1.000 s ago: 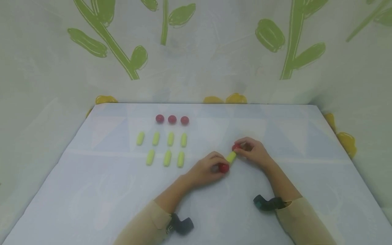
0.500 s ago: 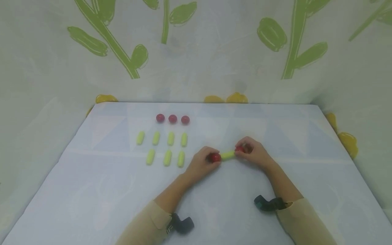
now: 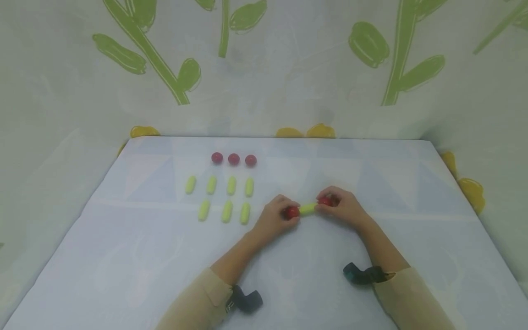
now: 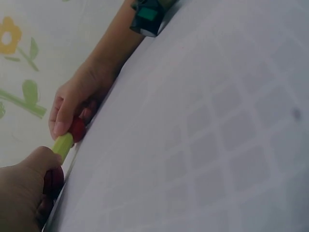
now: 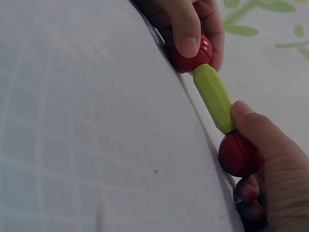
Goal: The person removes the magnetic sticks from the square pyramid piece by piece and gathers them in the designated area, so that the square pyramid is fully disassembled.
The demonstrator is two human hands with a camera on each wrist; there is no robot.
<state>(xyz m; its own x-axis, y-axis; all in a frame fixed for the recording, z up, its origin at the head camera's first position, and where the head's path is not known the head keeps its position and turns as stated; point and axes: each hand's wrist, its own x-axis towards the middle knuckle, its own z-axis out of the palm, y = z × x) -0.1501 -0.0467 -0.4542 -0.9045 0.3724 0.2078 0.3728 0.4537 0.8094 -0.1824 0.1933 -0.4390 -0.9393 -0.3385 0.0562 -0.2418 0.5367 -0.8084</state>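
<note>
A yellow-green ribbed rod has a red ball at each end, and the three pieces touch in one line. My left hand grips the left red ball, thumb and fingers on opposite sides. On the other end, my right hand holds the right red ball. Its thumb lies along the rod's end in the right wrist view, where the left thumb presses the far ball. The left wrist view shows the rod between both hands, its ends partly hidden by fingers.
Three loose red balls line up toward the table's back. Nearer, several loose yellow-green rods lie in two rows, left of my left hand. The pale table meets a leaf-patterned backdrop behind.
My left hand has moved up and left with its ball, turning the rod from a steep slant to nearly level. The right hand shifted slightly right; over the last half second little moved.
</note>
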